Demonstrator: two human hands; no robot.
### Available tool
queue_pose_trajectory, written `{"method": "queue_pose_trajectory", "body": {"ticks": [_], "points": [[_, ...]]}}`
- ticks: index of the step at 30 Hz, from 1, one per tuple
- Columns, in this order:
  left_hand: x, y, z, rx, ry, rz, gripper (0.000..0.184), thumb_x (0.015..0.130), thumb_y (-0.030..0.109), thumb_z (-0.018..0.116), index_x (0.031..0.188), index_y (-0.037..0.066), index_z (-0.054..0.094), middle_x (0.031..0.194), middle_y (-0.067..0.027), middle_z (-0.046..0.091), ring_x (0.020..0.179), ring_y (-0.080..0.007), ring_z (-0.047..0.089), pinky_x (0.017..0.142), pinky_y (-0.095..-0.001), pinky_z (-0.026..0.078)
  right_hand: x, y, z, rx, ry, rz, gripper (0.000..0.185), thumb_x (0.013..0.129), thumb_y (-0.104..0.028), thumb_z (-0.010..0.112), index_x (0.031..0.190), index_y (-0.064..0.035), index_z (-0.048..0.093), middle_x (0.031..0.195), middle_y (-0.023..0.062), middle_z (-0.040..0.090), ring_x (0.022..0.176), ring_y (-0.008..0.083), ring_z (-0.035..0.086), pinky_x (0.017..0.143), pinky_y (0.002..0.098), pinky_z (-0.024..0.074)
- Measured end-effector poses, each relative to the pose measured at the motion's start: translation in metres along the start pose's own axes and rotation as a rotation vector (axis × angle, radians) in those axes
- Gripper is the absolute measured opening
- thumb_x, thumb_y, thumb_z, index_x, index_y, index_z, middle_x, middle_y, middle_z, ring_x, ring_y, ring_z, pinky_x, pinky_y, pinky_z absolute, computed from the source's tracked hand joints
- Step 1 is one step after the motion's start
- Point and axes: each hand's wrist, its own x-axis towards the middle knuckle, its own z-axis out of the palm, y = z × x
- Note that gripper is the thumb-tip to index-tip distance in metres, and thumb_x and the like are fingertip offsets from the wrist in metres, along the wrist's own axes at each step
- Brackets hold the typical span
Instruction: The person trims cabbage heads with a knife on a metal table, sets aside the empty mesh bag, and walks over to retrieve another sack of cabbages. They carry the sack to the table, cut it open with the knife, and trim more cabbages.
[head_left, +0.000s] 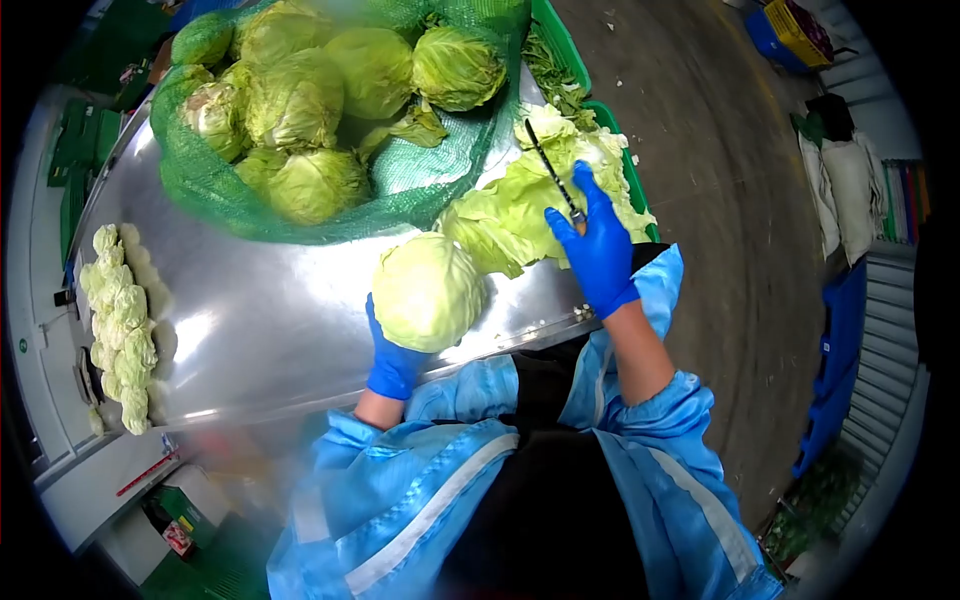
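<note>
My left hand (395,362), in a blue glove, grips a pale green cabbage (430,293) from its lower left side, over the near edge of the metal table (262,300). A knife (547,162) with a thin dark blade points up and to the left out of my blue-gloved right hand (602,248). Its handle is mostly hidden by the palm, while the thumb and a finger stick out. Loose cabbage leaves (515,208) lie beside and under the right hand, spreading from the cabbage to the crate on the right.
Several untrimmed cabbages (320,187) sit in a green mesh bag (250,226) at the back. A row of small pale trimmings (122,325) lines the table's left side. A green crate (637,180) with leaves stands along the right edge. Blue crates (835,350) stand across the floor.
</note>
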Motion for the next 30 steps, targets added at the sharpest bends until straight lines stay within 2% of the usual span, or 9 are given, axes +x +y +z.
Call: {"method": "queue_pose_trajectory", "body": {"ticks": [2,7,9,12,15,17,20,27,30], "points": [[0.009,-0.037,-0.027,1.210,-0.049,0.375,0.073,0.085,0.040,0.060,0.146,0.013,0.029,0.148,-0.0111,0.033,0.136,-0.0286,0.032,0.114,-0.0424,0.023,-0.022,0.024,0.044,0.403,-0.098,0.122,0.044,0.086,-0.023,0.067,0.124,-0.0043,0.056,0.098,0.0089,0.067,0.071,0.0143,0.062,0.065,0.0282,0.0506],[-0.005,-0.023,-0.015,0.948,-0.042,0.261,0.065,0.088,0.041,0.058,0.144,0.018,0.033,0.147,-0.0069,0.036,0.136,-0.0253,0.032,0.114,-0.0387,0.023,-0.037,0.044,0.064,0.557,-0.718,0.699,0.027,0.091,-0.022,0.057,0.110,-0.0055,0.065,0.099,0.0022,0.067,0.062,0.0045,0.055,0.046,0.0196,0.0396],[-0.014,-0.024,-0.035,1.297,0.016,0.294,0.064,0.087,0.043,0.059,0.143,0.019,0.037,0.146,-0.0047,0.039,0.135,-0.0260,0.033,0.113,-0.0391,0.023,-0.023,0.047,0.054,0.539,-0.628,0.584,0.040,0.095,-0.038,0.043,0.107,-0.0089,0.067,0.103,0.0007,0.068,0.048,0.0060,0.046,0.044,0.0189,0.0374],[-0.031,0.004,-0.038,1.529,0.017,0.342,0.060,0.086,0.044,0.060,0.139,0.021,0.043,0.143,-0.0027,0.042,0.132,-0.0271,0.038,0.112,-0.0387,0.027,0.012,0.091,0.055,0.685,-0.415,0.708,0.029,0.087,-0.022,0.060,0.115,-0.0136,0.064,0.092,-0.0014,0.067,0.051,0.0075,0.048,0.043,0.0220,0.0392],[-0.049,0.012,-0.059,0.896,0.302,0.319,0.061,0.088,0.044,0.058,0.139,0.017,0.040,0.142,-0.0061,0.043,0.129,-0.0267,0.042,0.109,-0.0412,0.032,0.028,0.080,0.046,0.592,-0.108,0.556,0.033,0.090,-0.021,0.060,0.122,-0.0124,0.059,0.072,-0.0037,0.053,0.045,0.0045,0.040,0.038,0.0202,0.0317],[-0.055,0.002,-0.099,-0.070,0.339,0.378,0.057,0.092,0.042,0.048,0.140,0.013,0.038,0.142,-0.0093,0.041,0.129,-0.0271,0.042,0.107,-0.0433,0.035,0.027,0.055,0.045,0.601,-0.009,0.464,0.033,0.092,-0.020,0.058,0.124,-0.0107,0.057,0.077,-0.0028,0.057,0.047,0.0027,0.039,0.039,0.0196,0.0310],[-0.065,0.039,-0.100,-0.489,0.492,0.446,0.064,0.088,0.046,0.054,0.140,0.014,0.034,0.140,-0.0112,0.042,0.127,-0.0292,0.044,0.101,-0.0509,0.041,0.004,0.048,0.053,0.631,-0.076,0.467,0.032,0.093,-0.019,0.057,0.124,-0.0082,0.057,0.089,0.0002,0.064,0.048,0.0015,0.040,0.040,0.0187,0.0313],[-0.115,0.086,-0.216,0.228,1.003,0.777,0.065,0.088,0.052,0.047,0.139,0.012,0.038,0.142,-0.0135,0.040,0.126,-0.0347,0.043,0.097,-0.0552,0.043,-0.044,0.041,0.049,0.544,-0.375,0.552,0.029,0.093,-0.014,0.055,0.120,-0.0050,0.059,0.094,0.0040,0.067,0.049,0.0034,0.042,0.043,0.0176,0.0327],[-0.126,0.122,-0.249,0.014,1.227,0.888,0.072,0.086,0.052,0.052,0.141,0.008,0.035,0.145,-0.0179,0.032,0.129,-0.0375,0.039,0.100,-0.0538,0.041,-0.042,0.044,0.047,0.554,-0.370,0.572,0.028,0.092,-0.013,0.054,0.119,-0.0045,0.059,0.093,0.0047,0.067,0.049,0.0036,0.043,0.043,0.0176,0.0331]]}}
